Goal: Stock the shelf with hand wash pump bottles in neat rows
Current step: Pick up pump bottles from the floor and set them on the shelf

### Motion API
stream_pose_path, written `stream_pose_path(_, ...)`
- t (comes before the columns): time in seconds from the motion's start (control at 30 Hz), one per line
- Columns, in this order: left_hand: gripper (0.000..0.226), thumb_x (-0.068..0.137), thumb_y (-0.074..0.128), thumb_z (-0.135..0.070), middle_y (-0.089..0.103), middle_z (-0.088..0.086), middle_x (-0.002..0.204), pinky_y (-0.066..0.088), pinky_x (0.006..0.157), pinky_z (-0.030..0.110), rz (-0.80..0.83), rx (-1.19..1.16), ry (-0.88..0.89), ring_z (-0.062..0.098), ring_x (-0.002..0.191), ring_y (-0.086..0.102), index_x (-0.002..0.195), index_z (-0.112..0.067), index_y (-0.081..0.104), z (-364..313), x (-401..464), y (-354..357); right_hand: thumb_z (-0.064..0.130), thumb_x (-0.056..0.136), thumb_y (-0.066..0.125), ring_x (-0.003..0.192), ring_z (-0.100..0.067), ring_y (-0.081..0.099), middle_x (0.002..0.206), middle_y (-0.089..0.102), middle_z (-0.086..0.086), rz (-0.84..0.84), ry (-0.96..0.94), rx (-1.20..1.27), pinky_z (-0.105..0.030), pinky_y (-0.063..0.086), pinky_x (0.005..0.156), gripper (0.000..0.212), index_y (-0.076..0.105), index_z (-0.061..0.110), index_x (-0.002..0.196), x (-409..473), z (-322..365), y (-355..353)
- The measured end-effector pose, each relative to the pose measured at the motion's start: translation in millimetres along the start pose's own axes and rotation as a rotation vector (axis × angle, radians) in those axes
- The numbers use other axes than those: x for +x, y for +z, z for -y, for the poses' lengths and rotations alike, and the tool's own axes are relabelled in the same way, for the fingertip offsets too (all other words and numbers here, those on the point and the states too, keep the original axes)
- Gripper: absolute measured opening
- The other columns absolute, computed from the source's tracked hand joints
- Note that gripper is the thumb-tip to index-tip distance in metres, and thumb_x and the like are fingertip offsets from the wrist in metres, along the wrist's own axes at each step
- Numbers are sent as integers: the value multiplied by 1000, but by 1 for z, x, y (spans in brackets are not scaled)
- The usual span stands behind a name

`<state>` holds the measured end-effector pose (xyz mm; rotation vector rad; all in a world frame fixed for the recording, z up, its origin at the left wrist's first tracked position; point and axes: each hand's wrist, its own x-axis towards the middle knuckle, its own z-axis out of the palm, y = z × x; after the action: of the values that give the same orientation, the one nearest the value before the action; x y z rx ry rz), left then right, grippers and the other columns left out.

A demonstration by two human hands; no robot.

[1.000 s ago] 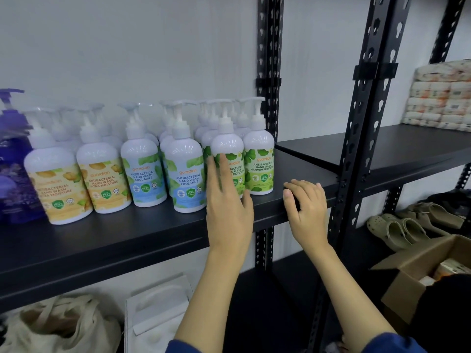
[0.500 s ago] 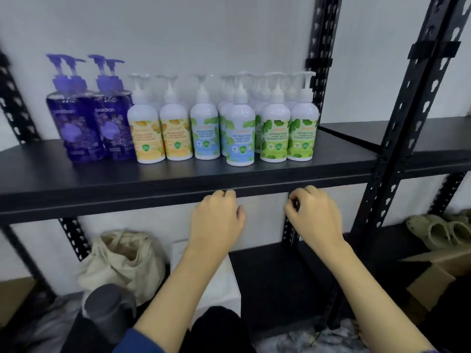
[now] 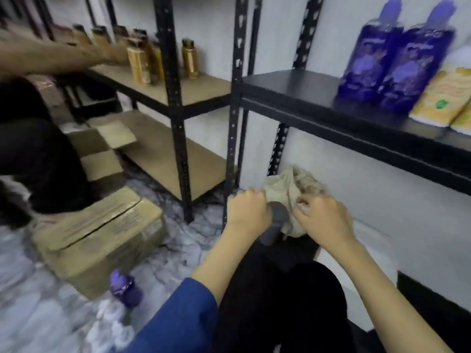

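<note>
- Hovering low in front of the black rack, the left hand (image 3: 248,210) and the right hand (image 3: 322,220) are both showing their backs to the head camera, fingers loosely curled, gripping nothing that can be made out.
- The left hand is sitting just beside a dark grey cylinder (image 3: 274,224); whether it is touching it cannot be told through the blur.
- The right hand is hanging in front of a beige cloth bag (image 3: 290,184), which is lying under the black shelf (image 3: 293,90).
- Two purple hand wash pump bottles (image 3: 392,64) are standing side by side on that shelf, at the upper right, with yellow-labelled bottles (image 3: 448,95) standing just beside them at the frame edge.
- Another purple bottle (image 3: 125,289) is lying on the marbled floor (image 3: 38,314), next to a closed cardboard box (image 3: 99,233).
- A blue sleeve (image 3: 178,319) is covering the left upper arm.
- At the upper left, another person's arm (image 3: 58,56) is reaching toward gold bottles (image 3: 140,62) on a tan wooden shelf (image 3: 193,90); an open cardboard box (image 3: 102,149) is sitting below it.
</note>
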<state>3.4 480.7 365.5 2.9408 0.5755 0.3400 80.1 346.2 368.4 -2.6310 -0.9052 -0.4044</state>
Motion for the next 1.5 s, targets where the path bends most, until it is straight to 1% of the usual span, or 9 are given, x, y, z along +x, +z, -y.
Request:
stream_pose_path(0.3, 37, 92, 48, -35, 55, 10, 121, 42, 85, 37, 66, -156, -790, 31, 113, 52, 119, -11, 52, 170, -95, 71, 25, 80, 53, 63, -31, 62, 64, 63, -9, 274, -697, 153, -32, 43, 56, 26, 67, 7, 67, 17, 176, 129)
stream_pose_path(0.43, 39, 90, 50, -30, 53, 11, 123, 41, 79, 32, 77, -295, -1135, 30, 110, 52, 123, -9, 50, 206, -154, 117, 28, 91, 49, 101, -28, 58, 102, 66, -8, 504, -950, 96, -32, 40, 82, 28, 67, 11, 101, 1, 229, 194)
stream_pose_path(0.6, 47, 86, 53, -12, 49, 20, 125, 39, 77, 34, -58, -524, -1501, 36, 111, 50, 130, 0, 41, 219, -206, 189, 27, 91, 45, 110, -28, 56, 113, 64, -10, 781, -1115, -123, -33, 39, 86, 29, 63, 11, 106, -19, 263, 278)
stream_pose_path(0.8, 62, 85, 61, -14, 53, 16, 121, 34, 72, 25, -175, -594, -1635, 32, 106, 53, 141, -5, 35, 238, -223, 255, 28, 91, 49, 119, -30, 50, 132, 52, -12, 1075, -1029, -138, -36, 43, 90, 43, 47, 11, 131, -36, 264, 378)
stream_pose_path(1.07, 52, 81, 66, 2, 61, -5, 105, 33, 73, -6, -866, -661, -1888, 6, 91, 58, 128, -15, 52, 237, -199, 306, 28, 77, 75, 130, -29, 42, 146, 38, -11, 1344, -647, 300, -36, 39, 100, 90, 20, 15, 146, -70, 281, 493)
stream_pose_path(1.17, 55, 79, 69, 5, 60, -11, 115, 36, 83, -2, -971, -580, -1855, -10, 101, 55, 124, -22, 52, 238, -195, 326, 23, 64, 85, 126, -24, 47, 142, 45, -5, 1334, -501, 527, -30, 39, 94, 99, 26, 18, 144, -82, 293, 521)
stream_pose_path(1.27, 45, 77, 69, 7, 65, 2, 111, 37, 79, -1, -988, -557, -1836, 11, 101, 61, 116, -14, 60, 245, -193, 337, 25, 53, 90, 119, -16, 52, 134, 51, 3, 1310, -459, 710, -32, 43, 96, 100, 35, 22, 136, -87, 301, 542)
stream_pose_path(1.37, 45, 77, 71, 2, 67, -8, 109, 39, 84, 2, -971, -561, -1787, 4, 101, 61, 111, -26, 61, 250, -190, 347, 26, 49, 92, 118, -9, 51, 132, 52, 9, 1319, -450, 787, -30, 42, 99, 101, 39, 27, 135, -86, 305, 552)
stream_pose_path(1.5, 57, 76, 76, -12, 61, -16, 124, 41, 100, 18, -936, -641, -1866, -3, 115, 55, 127, -27, 55, 251, -192, 362, 21, 52, 93, 108, -3, 53, 119, 56, 17, 1331, -411, 849, -4, 38, 83, 92, 45, 31, 129, -88, 301, 556)
